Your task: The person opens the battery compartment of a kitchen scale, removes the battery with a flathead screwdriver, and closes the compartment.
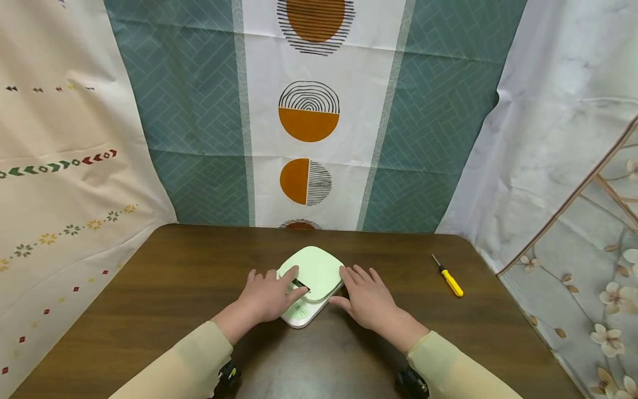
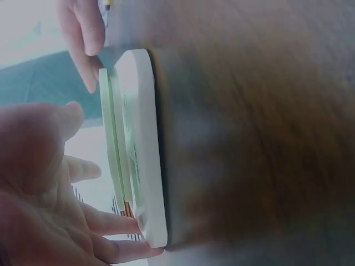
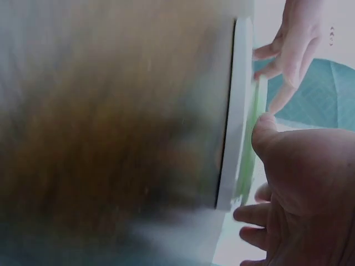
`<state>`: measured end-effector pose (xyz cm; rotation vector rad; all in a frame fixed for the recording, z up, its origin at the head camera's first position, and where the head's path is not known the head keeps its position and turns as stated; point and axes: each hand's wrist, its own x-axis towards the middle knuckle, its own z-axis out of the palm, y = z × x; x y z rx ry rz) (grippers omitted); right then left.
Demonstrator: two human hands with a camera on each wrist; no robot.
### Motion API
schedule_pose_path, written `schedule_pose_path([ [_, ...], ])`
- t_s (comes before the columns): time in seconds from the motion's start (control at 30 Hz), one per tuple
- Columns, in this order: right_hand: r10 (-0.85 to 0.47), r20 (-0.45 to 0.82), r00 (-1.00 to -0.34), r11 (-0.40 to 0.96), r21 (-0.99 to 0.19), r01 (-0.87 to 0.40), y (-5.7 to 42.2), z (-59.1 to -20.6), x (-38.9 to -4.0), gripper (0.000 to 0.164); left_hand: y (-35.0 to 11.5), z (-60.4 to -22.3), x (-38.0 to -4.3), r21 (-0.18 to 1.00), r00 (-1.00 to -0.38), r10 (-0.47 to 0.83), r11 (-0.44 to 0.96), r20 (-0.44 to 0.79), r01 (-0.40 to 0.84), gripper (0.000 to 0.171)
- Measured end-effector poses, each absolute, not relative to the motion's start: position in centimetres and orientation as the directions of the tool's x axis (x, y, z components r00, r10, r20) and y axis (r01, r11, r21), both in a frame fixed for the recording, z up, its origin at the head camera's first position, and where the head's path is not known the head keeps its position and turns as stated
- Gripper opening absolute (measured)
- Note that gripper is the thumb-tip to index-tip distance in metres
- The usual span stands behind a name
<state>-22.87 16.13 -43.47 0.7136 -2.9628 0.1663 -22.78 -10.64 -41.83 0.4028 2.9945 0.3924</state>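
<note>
A white kitchen scale [image 1: 298, 316] with a pale green top plate [image 1: 319, 269] lies flat on the table. My left hand [image 1: 266, 296] is at its left side, thumb and index finger reaching over the plate near the dark display [image 1: 300, 285]. In the left wrist view, the other fingers [image 2: 119, 247] of that hand extend to the scale's side, spread and fairly straight. At the right edge of the scale is my right hand [image 1: 369, 299], its fingers extended and the index fingertip right at the plate's rim. Its palm faces the scale in the right wrist view.
A yellow-handled screwdriver [image 1: 451, 281] lies to the right on the brown wooden table [image 1: 199, 266]. A patterned green and white cloth [image 1: 199, 111] hangs behind the table. More cloths hang along the left and right sides.
</note>
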Motion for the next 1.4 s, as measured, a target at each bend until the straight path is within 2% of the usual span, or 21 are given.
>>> schedule_pose_path([
  [0.17,-0.457,0.100,-0.884,0.875,-0.126,-0.467,15.8,-43.0,-21.9,0.080,-10.6,-41.6,-22.2,0.247,-0.958,0.285,0.931,-0.037,0.267,0.069],
  [0.5,-0.456,0.098,-0.885,0.882,-0.079,-0.464,15.6,-42.7,-21.1,0.076,-10.4,-41.8,-20.8,0.233,-0.945,0.327,0.918,0.008,0.319,0.064],
  [1.13,-0.392,0.026,-0.919,0.879,-0.283,-0.383,14.9,-43.0,-22.1,0.081,-9.9,-41.8,-19.2,0.257,-0.929,0.369,0.895,0.028,0.364,0.066],
  [1.4,-0.382,0.019,-0.924,0.865,-0.345,-0.364,15.4,-42.9,-23.4,0.081,-9.5,-41.6,-18.3,0.314,-0.915,0.401,0.864,0.044,0.394,0.066],
])
